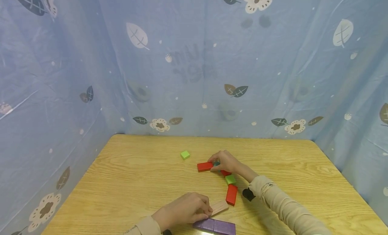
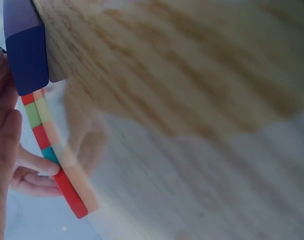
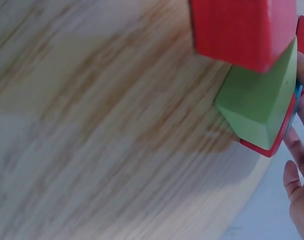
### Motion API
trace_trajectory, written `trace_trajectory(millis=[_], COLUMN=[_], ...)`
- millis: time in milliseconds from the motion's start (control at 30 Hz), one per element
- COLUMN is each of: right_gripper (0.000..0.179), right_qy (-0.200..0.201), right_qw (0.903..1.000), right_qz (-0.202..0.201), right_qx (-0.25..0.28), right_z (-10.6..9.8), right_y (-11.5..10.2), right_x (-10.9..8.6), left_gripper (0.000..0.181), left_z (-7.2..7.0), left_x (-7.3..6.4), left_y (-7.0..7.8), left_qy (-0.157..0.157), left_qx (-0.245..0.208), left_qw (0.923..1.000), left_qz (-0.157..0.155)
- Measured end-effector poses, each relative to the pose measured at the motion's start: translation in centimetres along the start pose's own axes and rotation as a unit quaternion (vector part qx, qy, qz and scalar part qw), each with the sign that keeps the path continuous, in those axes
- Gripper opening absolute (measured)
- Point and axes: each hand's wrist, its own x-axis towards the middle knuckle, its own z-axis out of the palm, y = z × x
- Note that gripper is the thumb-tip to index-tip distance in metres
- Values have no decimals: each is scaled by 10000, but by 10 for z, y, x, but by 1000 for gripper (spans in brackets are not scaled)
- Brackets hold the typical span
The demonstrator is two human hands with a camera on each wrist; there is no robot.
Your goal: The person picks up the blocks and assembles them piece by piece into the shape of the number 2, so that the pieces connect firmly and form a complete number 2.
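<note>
My right hand (image 1: 225,162) pinches a teal block (image 1: 216,165) between thumb and fingers, in line with a long red block (image 1: 204,166) on its left. Partly hidden under that hand is another red block (image 1: 225,173). A green block (image 1: 230,179) and a red block (image 1: 231,194) continue the curved row toward me. Nearer, my left hand (image 1: 189,208) has its curled fingers and thumb at the left end of a plain wooden block (image 1: 220,208). The left thumb lies right by a purple block (image 1: 203,224), whose end face looms large in the left wrist view.
A second purple block (image 1: 224,227) sits end to end with the first at the front edge of view. Off to the back left lies a small lime green block (image 1: 185,155). A blue patterned curtain (image 1: 194,103) encloses the wood-grain table (image 1: 130,181).
</note>
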Motion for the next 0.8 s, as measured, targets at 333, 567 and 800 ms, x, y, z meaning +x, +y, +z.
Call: trace_trajectory(millis=[333, 567, 800], right_gripper=[46, 43, 43], right_qy=[-353, 148, 495], right_qw=[9993, 9761, 8749], right_qz=[34, 449, 632], right_qx=[-99, 2120, 4776], right_z=[-18, -49, -49], right_y=[-4, -5, 5], right_x=[3, 18, 37], left_gripper=[12, 12, 13], left_z=[-1, -2, 1], left_x=[0, 0, 0], left_y=[1, -1, -1], left_qy=[-51, -64, -78], left_qx=[-15, -73, -23], left_qw=[10000, 9999, 10000], left_qz=[-33, -79, 19])
